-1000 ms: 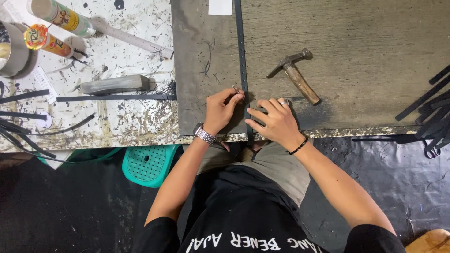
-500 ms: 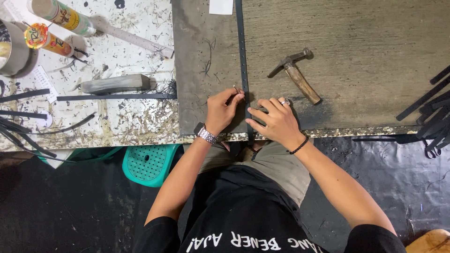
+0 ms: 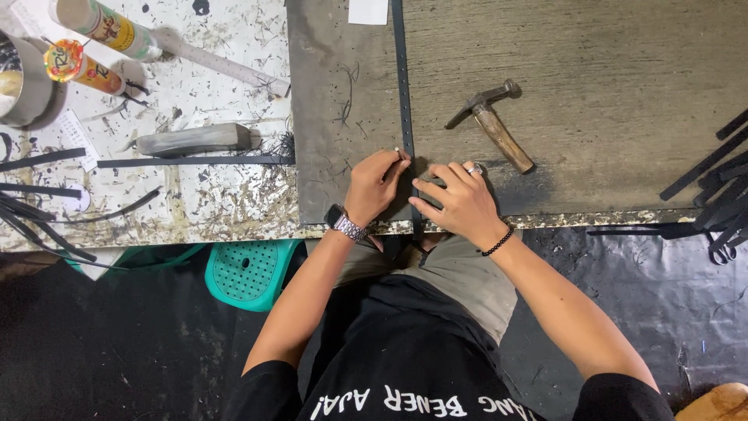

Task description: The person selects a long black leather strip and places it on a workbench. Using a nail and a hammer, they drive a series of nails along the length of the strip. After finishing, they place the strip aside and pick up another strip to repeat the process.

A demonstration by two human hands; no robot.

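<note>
A narrow dark strip [image 3: 403, 86] runs from the far edge of the bench toward me over a dark sheet [image 3: 335, 93]. My left hand [image 3: 374, 187], with a wristwatch, pinches a small pale piece [image 3: 398, 150] against the strip. My right hand [image 3: 460, 203], wearing a ring and a bead bracelet, lies beside it with fingers spread, pressing on the strip and the board [image 3: 608, 78]. A hammer [image 3: 491, 125] with a wooden handle lies just beyond my right hand.
On the speckled bench part at the left lie a grey block [image 3: 195, 140], two tubes [image 3: 105, 23], a metal tin [image 3: 19, 78] and several dark strips [image 3: 47, 203]. More dark strips [image 3: 717, 187] lie at the right edge. A green stool [image 3: 249, 269] stands below.
</note>
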